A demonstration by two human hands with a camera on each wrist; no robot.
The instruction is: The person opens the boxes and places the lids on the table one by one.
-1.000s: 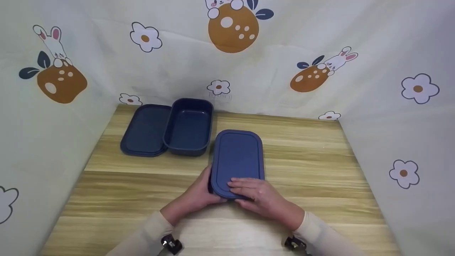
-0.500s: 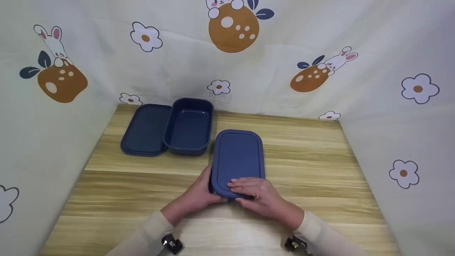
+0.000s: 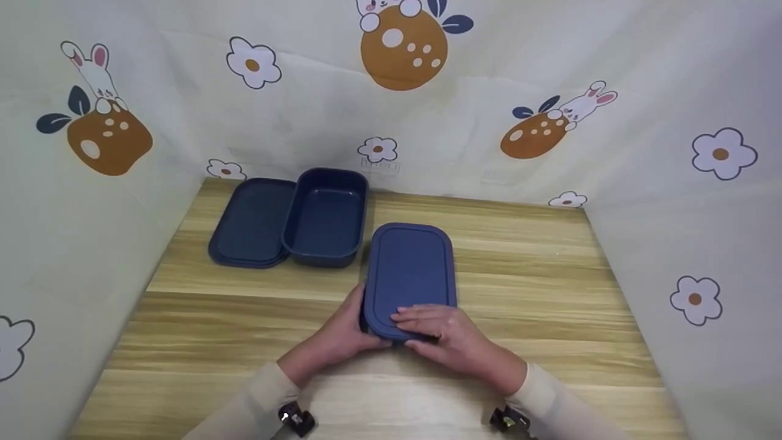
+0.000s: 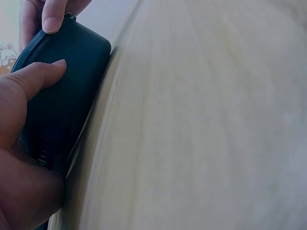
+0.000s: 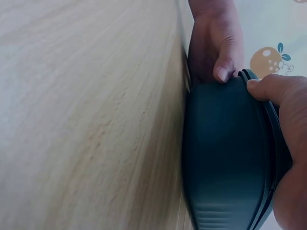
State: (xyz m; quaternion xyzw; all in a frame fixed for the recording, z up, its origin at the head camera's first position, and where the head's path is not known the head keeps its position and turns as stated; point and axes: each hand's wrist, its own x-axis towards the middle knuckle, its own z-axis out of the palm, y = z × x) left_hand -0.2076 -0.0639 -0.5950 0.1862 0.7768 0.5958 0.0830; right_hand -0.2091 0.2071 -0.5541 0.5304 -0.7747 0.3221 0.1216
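A dark blue rectangular food container [image 5: 220, 143] stands on the table in front of me, its blue lid [image 3: 410, 269] on top. My left hand [image 3: 343, 330] grips the container's left side, the thumb lying across its near end in the left wrist view. Over the lid's near right corner lies my right hand [image 3: 455, 342]; its fingers rest on top and its thumb [image 5: 259, 88] is at the lid's rim. The left hand's other fingers are mostly hidden behind the container.
A second dark blue container [image 3: 324, 261], uncovered and with nothing inside, stands behind to the left. Its left side overlaps another blue lid [image 3: 255, 220] on the wooden table [image 3: 525, 269]. Printed cloth walls [image 3: 476, 116] enclose the back and both sides.
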